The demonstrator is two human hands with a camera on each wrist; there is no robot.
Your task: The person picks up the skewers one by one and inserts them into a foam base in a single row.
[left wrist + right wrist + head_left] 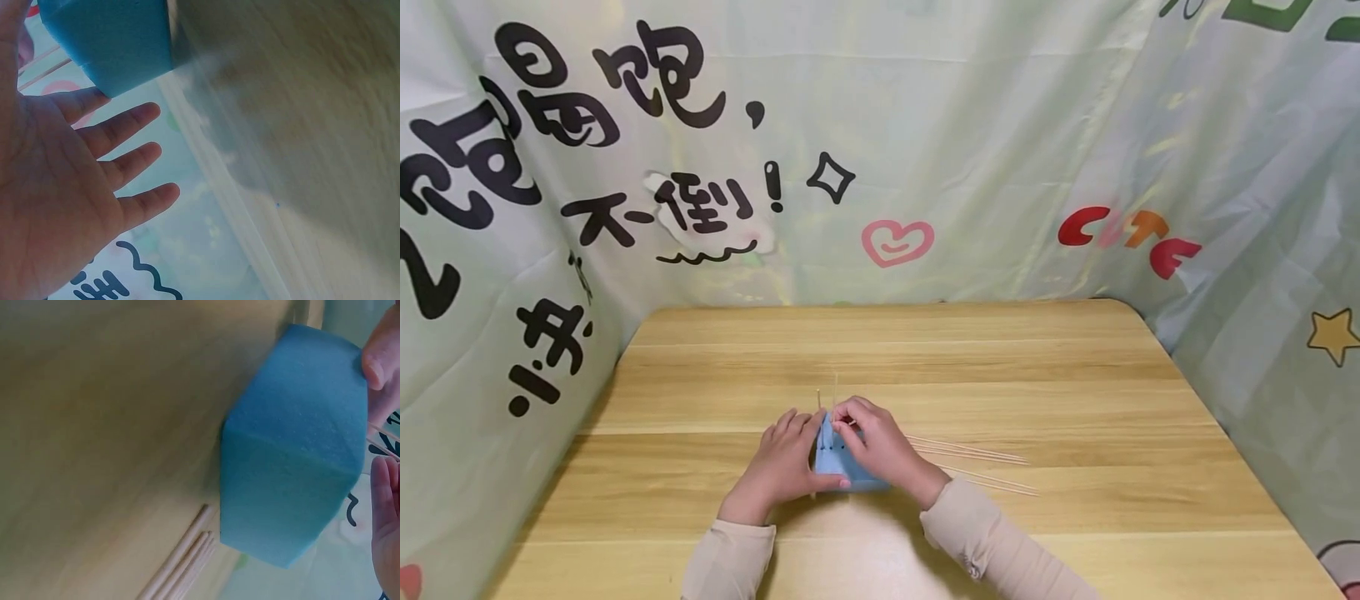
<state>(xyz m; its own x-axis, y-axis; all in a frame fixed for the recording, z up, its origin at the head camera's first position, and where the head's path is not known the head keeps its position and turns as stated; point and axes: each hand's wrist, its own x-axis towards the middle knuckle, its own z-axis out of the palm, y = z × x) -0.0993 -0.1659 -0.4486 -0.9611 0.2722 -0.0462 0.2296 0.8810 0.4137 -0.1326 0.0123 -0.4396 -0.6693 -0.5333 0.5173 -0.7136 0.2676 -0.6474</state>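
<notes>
A light blue foam-like block [848, 473] with slanting sides and dark dots on its top sits on the wooden table. My left hand [786, 462] grips it, thumb on the front and index finger at the far side; the other fingers stretch away in the left wrist view. Over the top, my right hand [868, 433] pinches a thin wooden stick [836, 387] between thumb and fingers, the stick pointing up. A second stick [818, 398] stands upright at the block's left end. In the right wrist view the block's [294, 456] plain sides show, with the left thumb pressing its upper edge.
Several loose thin sticks [977, 452] lie on the table [1075, 400] to the right of the block, partly under the right forearm. A printed cloth backdrop [985, 167] hangs behind the table and along both its sides.
</notes>
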